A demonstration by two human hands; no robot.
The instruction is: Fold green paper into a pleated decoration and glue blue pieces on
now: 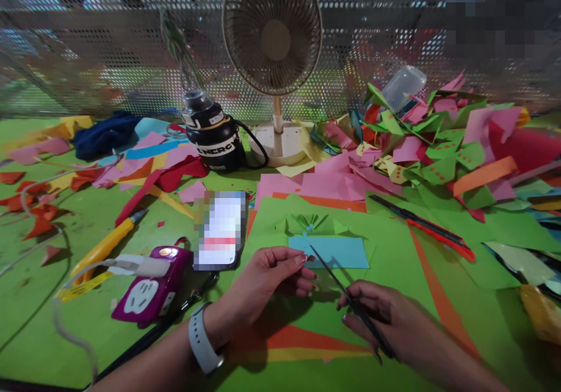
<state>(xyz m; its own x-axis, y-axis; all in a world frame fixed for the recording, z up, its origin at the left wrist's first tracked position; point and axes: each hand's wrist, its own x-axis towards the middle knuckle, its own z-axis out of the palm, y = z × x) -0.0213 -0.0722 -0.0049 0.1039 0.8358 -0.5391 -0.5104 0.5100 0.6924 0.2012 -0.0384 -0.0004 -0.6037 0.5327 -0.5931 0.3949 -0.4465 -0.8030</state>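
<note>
My right hand (pixel 385 316) is wrapped around dark scissors (pixel 332 272), whose blades slant up and left toward my other hand. The blades look closed or nearly so. Thumb and fingertips pinched together, my left hand (pixel 272 272) is beside the scissors' tip; what lies between the fingertips is too small to make out. Just beyond both hands, a light blue paper rectangle (pixel 344 252) lies on a green paper sheet (pixel 390 246). Thin green cut strips (pixel 311 222) fan out above the blue paper, with small light blue bits at their base.
A phone (pixel 223 228), purple power adapter (pixel 153 284) with a cable, and yellow cutter (pixel 105 243) lie left. Behind stand a black bottle (pixel 214 138) and fan (pixel 277 41). On the right are a red-and-black cutter (pixel 425 228) and piled coloured paper scraps (pixel 442 146).
</note>
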